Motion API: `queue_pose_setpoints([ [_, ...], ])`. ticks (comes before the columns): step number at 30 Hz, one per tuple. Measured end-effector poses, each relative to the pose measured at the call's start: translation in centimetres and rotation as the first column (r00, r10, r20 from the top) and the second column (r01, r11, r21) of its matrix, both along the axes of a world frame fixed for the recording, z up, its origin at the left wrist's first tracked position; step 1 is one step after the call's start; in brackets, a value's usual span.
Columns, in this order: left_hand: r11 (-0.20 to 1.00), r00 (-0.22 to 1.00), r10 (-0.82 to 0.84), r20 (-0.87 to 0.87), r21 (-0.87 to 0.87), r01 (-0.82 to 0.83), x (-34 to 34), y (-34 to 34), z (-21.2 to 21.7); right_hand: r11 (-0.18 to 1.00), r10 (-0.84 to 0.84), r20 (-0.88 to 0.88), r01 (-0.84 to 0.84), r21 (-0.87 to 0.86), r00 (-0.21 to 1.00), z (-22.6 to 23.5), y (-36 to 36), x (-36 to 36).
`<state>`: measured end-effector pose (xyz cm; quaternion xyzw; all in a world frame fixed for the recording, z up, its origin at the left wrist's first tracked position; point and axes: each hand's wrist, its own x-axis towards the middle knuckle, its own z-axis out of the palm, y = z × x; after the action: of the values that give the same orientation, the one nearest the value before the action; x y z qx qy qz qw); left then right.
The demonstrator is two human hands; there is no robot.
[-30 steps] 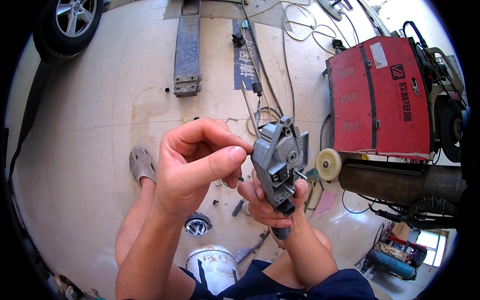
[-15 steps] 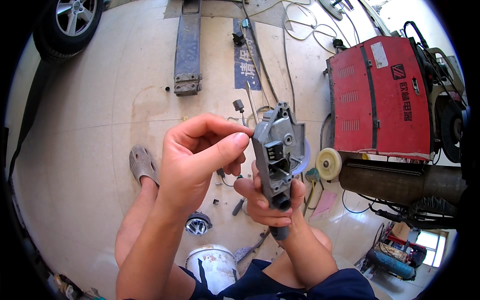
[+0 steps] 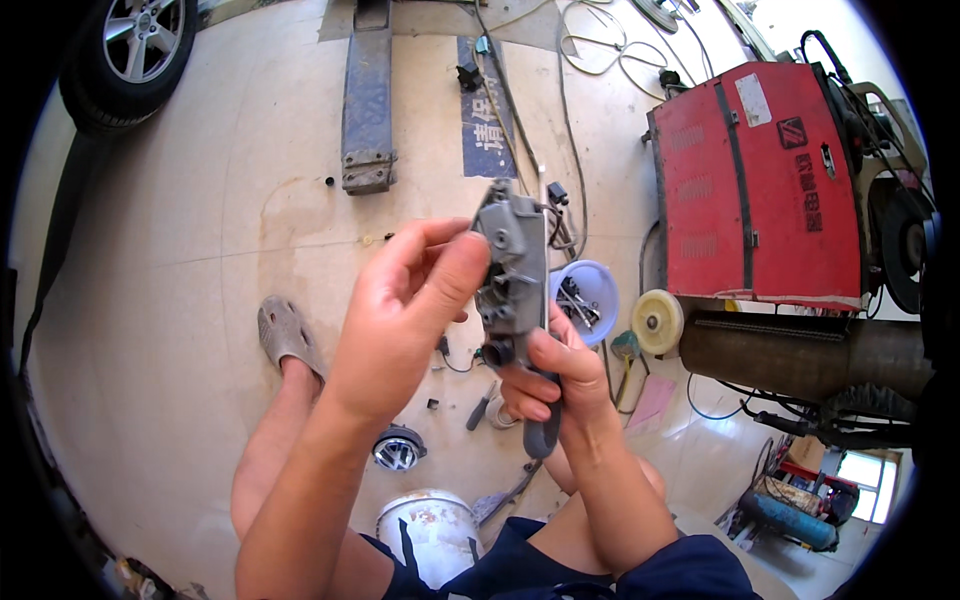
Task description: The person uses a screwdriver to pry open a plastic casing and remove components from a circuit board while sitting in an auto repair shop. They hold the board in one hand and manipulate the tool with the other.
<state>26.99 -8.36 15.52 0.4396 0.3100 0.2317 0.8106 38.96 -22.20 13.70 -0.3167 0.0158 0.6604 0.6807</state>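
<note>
Turning the grey casting (image 3: 513,262) edge-on is what I have just done: a second ago its broad face with the holes looked up at me, and now I see mostly its narrow side, held upright in front of my chest. My right hand (image 3: 550,378) is closed around its lower end, thumb across the front, along with a dark handle (image 3: 541,437) that pokes out below my fist (a tool or a part of the piece, I cannot tell which). My left hand (image 3: 405,315) has come in closer; thumb and fingertips now pinch at the upper left edge of the casting, where before they hovered just beside it. I judge I am working something small loose or into place there, but my own thumb hides it.

Below my hands sit a white bucket (image 3: 428,525) and a round chrome cap (image 3: 397,449), both on the floor by my knees. My left foot in a sandal (image 3: 283,333) lies to the left of my wrist. Just past the casting, a pale bowl (image 3: 590,297) holds small dark parts, too small to name. Farther right stands a red machine (image 3: 757,190), and far beyond my left hand a wheel (image 3: 128,47) is cut off by the rim.
</note>
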Motion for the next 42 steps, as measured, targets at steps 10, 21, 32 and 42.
queue_pose_setpoints([
  [10, 0.998, 0.985, 0.026, -0.171, 0.057, -0.016, 0.6, -0.2, -0.4, 0.965, 0.115, 0.552, 0.040, -0.261, 0.826, 1.3, 1.3, -0.8],
  [21, 0.985, 0.970, -0.122, -0.208, 0.093, 0.144, 0.0, -0.1, -0.1, 0.940, 0.294, 0.646, -0.092, -0.327, 0.704, 2.0, 0.8, 0.9],
  [32, 0.974, 0.942, -0.185, -0.280, 0.073, 0.213, -0.5, 0.1, 0.2, 0.927, 0.354, 0.629, -0.172, -0.333, 0.692, 2.8, 0.4, 1.1],
  [42, 0.945, 0.912, -0.318, -0.261, -0.007, 0.327, -1.6, 0.0, 0.2, 0.894, 0.447, 0.599, -0.298, -0.335, 0.665, 2.2, -0.2, 0.7],
])
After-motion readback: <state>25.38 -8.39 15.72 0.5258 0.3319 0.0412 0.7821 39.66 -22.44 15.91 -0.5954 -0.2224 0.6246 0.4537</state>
